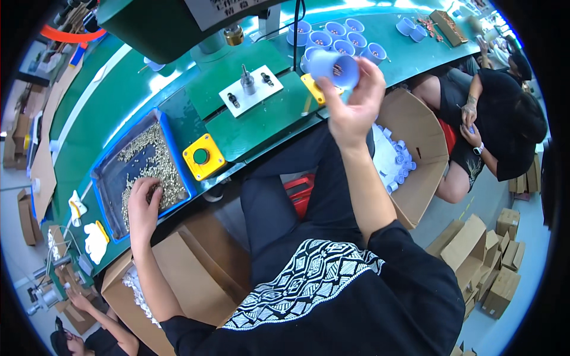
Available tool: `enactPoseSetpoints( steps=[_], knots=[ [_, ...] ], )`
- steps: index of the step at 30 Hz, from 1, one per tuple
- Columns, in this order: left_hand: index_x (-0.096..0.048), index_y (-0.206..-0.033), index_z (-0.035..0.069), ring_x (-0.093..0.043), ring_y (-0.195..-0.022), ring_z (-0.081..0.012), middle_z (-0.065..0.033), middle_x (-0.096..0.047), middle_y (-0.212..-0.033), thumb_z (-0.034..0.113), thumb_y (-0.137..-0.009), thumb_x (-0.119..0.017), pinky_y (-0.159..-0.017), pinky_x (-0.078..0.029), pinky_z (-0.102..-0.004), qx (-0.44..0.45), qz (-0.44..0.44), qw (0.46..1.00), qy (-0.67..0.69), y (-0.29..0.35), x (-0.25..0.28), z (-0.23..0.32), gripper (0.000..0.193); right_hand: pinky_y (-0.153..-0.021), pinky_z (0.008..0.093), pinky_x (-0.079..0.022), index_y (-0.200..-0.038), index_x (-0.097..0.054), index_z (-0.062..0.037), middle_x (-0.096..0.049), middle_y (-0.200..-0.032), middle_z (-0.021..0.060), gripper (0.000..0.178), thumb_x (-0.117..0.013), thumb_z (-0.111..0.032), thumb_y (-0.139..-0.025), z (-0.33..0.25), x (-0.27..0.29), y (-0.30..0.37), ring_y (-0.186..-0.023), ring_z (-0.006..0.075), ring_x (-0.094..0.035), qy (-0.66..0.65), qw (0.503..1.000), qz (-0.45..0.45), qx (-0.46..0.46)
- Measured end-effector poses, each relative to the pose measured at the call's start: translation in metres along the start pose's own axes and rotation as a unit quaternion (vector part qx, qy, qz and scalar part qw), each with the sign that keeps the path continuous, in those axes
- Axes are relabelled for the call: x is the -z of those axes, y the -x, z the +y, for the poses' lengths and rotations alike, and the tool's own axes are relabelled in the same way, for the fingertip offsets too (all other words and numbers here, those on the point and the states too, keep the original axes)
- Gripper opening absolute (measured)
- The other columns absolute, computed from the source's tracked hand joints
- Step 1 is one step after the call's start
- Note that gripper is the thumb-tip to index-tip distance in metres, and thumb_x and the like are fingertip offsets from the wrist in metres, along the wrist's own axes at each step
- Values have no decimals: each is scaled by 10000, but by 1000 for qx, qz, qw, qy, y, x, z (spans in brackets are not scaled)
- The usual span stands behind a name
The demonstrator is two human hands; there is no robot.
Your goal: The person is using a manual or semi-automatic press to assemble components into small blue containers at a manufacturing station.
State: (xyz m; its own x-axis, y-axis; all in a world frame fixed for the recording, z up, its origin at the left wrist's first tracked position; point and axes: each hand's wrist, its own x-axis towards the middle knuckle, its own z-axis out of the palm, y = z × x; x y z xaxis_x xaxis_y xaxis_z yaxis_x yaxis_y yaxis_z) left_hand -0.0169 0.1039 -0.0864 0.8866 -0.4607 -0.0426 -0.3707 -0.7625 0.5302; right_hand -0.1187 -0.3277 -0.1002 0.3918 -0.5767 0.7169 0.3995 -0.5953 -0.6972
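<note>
My right hand (357,107) grips a pale blue plastic cup (349,74) and tilts it toward me. A few small copper-coloured pieces (338,70) lie inside the cup. My left hand (144,204) reaches into a blue-rimmed tray (102,204), its fingers curled down into a heap of small brass-coloured metal parts (169,181); what lies between the fingertips is hidden. Between my hands stands a machine fixture, a white metal plate (259,98) with an upright pin (245,72), on a green bench. Above it hangs the machine's brass-coloured head (234,35).
Yellow button boxes (203,156) flank the fixture; the right one is partly behind my hand. Several blue cups (343,47) holding small pieces stand at the back. Cardboard boxes (415,196) sit right and left of my lap. A co-worker (504,118) sits at the right.
</note>
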Motion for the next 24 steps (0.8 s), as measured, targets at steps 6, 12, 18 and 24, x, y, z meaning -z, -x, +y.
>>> enactPoseSetpoints(
  steps=[6,12,18,24],
  knots=[
    [-673,-1076,-21,-663,-954,-269,-142,-662,-1058,25,-896,-690,-836,-521,-344,-78,39,995,-52,-2,-14,13,186,-931,345,-541,-1312,-545,12,-585,-1232,142,687,-903,-88,-734,-34,-72,-6,-1110,251,-621,-12,987,-104,119],
    [-692,-976,-29,-680,-864,-266,-137,-690,-949,25,-888,-704,-796,-535,-348,-57,32,998,-25,-9,-13,22,104,-881,356,-565,-1269,-601,12,-597,-1226,174,638,-909,-116,-726,-35,-81,-11,-1101,306,-633,38,976,-109,187],
    [-731,-963,-14,-699,-798,-269,-137,-723,-892,22,-872,-726,-736,-541,-346,-104,97,990,8,-6,-12,9,97,-935,401,-541,-1289,-594,2,-616,-1264,180,613,-871,-200,-781,-55,-76,-18,-1142,341,-627,77,971,-220,44],
    [-743,-984,-10,-703,-795,-278,-146,-730,-898,-9,-853,-735,-711,-538,-348,-150,161,975,-39,-12,-13,12,131,-1031,421,-463,-1217,-644,9,-627,-1294,182,364,-713,-163,-903,-4,-10,-5,-1183,374,-597,137,976,-151,71]
  ],
)
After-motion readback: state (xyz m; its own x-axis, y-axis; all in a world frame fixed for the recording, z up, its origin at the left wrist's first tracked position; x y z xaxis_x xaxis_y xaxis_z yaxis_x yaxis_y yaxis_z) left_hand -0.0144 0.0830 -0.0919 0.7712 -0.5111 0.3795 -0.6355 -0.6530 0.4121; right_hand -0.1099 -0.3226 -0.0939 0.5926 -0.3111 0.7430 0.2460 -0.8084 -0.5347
